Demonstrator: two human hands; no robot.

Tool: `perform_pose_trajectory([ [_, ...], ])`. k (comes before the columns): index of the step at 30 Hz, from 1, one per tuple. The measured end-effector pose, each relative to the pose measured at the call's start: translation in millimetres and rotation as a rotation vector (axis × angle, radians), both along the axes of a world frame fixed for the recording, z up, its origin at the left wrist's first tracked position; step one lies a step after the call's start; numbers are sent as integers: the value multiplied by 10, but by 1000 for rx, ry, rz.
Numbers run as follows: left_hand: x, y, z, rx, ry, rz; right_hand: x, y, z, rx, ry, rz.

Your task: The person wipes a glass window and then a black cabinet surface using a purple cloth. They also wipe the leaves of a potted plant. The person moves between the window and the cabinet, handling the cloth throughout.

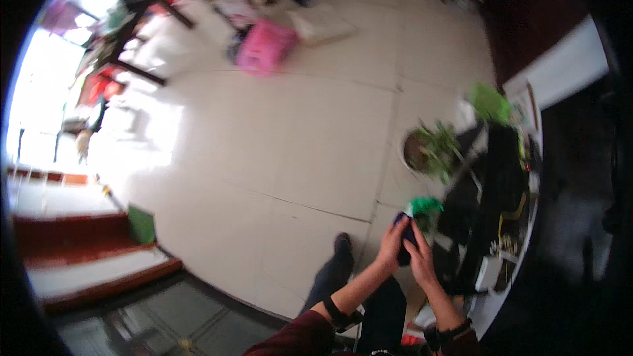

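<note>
My left hand [392, 243] and my right hand [421, 256] are close together at the lower right, both around a small dark purple-blue object [406, 233]. Its kind cannot be told through the blur. Just beyond my fingertips is a green thing [426, 206], perhaps a plastic bag; whether it touches the dark object is unclear. My legs and one dark shoe [342, 243] show below, on the tiled floor [277, 148].
A potted plant [420, 151] stands beyond my hands, beside black furniture or bags along the right wall. A pink basket-like thing [264, 47] lies on the floor farther off. Reddish-brown steps [74, 240] with a green dustpan-like object [141, 225] are at left.
</note>
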State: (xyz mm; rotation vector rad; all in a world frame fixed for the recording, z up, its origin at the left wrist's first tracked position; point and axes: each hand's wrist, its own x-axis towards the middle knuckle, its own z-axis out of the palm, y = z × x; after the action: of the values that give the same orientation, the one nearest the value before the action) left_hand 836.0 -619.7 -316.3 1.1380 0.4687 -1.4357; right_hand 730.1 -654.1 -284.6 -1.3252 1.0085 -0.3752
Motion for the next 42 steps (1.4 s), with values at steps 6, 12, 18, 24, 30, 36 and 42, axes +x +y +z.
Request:
perform_pose_trajectory([
  [6,1056,476,1212,-38,23,45,1000,192,1176,-1,48,179],
  [12,1821,964,1561,-28,15,141,1862,294,1674,62,-16,323],
  [18,2612,1046,2127,-189,-99,244,2713,147,1861,234,-108,315],
  [24,3409,810,2086,-154,-128,280,3507,-39,2123,139,-127,556],
  [30,4325,313,2278,-285,-35,188,4324,-789,2611,102,-197,680],
  [36,5025,-307,2603,-199,-61,177,4946,-1424,2661,-236,-176,733],
  [42,5729,-656,2752,-221,-108,171,5566,-1759,2677,-169,-159,693],
])
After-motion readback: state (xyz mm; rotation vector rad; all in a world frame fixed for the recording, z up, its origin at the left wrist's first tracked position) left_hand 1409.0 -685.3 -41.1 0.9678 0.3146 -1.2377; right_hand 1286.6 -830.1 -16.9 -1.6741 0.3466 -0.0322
